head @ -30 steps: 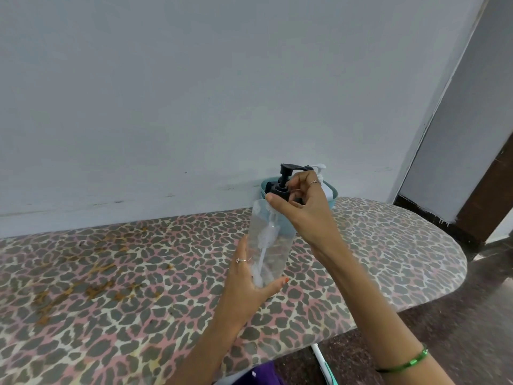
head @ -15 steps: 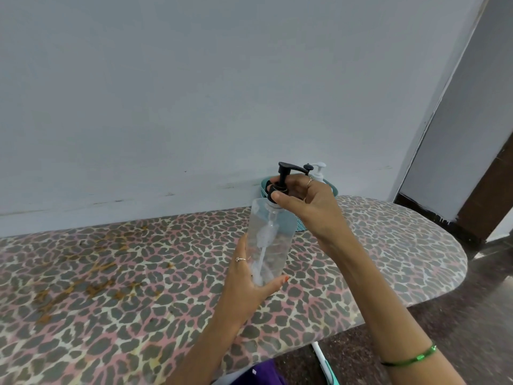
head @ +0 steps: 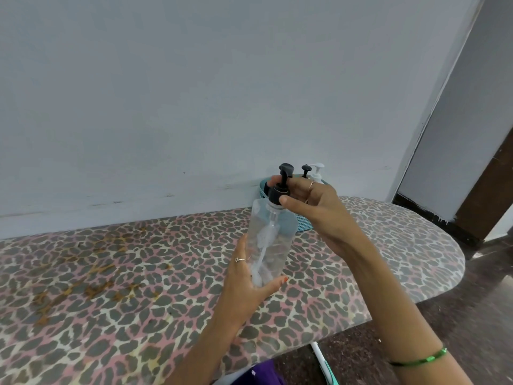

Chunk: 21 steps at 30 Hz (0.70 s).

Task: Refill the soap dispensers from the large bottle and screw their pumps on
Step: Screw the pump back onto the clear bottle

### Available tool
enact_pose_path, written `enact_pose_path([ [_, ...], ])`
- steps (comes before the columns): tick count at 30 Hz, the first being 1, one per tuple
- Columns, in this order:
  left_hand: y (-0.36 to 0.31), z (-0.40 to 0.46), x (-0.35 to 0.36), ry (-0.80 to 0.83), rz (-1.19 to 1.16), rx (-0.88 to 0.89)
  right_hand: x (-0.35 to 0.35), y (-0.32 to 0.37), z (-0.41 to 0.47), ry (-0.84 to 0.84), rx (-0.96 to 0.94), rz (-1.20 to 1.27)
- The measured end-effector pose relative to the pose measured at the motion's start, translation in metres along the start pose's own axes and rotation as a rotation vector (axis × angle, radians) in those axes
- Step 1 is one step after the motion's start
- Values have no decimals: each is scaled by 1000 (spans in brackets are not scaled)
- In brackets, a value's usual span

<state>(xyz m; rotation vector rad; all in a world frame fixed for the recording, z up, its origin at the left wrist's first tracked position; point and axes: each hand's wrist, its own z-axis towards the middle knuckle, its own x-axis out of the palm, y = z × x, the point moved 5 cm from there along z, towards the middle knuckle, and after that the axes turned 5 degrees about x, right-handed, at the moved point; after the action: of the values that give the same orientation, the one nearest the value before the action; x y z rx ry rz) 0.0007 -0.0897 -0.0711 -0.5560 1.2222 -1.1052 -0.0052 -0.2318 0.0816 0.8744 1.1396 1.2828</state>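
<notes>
A clear plastic soap dispenser [head: 270, 237] is held upright above the ironing board, with a white dip tube showing inside. My left hand [head: 245, 282] grips its lower body from the left. On its neck sits a black pump [head: 281, 184], and my right hand [head: 311, 207] has its fingers and thumb closed around the pump's collar. Behind my right hand stands a teal basket [head: 263, 187] against the wall, holding a dispenser with a black pump [head: 305, 170] and one with a white pump [head: 317, 170]. No large bottle is in view.
The leopard-print ironing board [head: 125, 273] runs along a pale wall and ends in a rounded tip at the right. Brownish stains mark its left half. Dark floor and a doorway with a brown frame [head: 488, 195] lie to the right. A white and teal leg [head: 323, 362] shows below.
My right hand has turned around the pump collar, and the pump spout has swung from pointing right to pointing toward me. The two pumps in the basket now show. The left hand has held still.
</notes>
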Motion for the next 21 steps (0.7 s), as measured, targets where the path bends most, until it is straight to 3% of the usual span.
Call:
enact_pose_path([
  [9,-6,-2,-1,-6,26,37,0,-4,5,-248,2,-31],
  [18,-2,-1,0,0,5,10,-12,3,4,53,10,-49],
  [21,-1,-1,-2,-8,-11,8,-7,5,3,60,3,-69],
])
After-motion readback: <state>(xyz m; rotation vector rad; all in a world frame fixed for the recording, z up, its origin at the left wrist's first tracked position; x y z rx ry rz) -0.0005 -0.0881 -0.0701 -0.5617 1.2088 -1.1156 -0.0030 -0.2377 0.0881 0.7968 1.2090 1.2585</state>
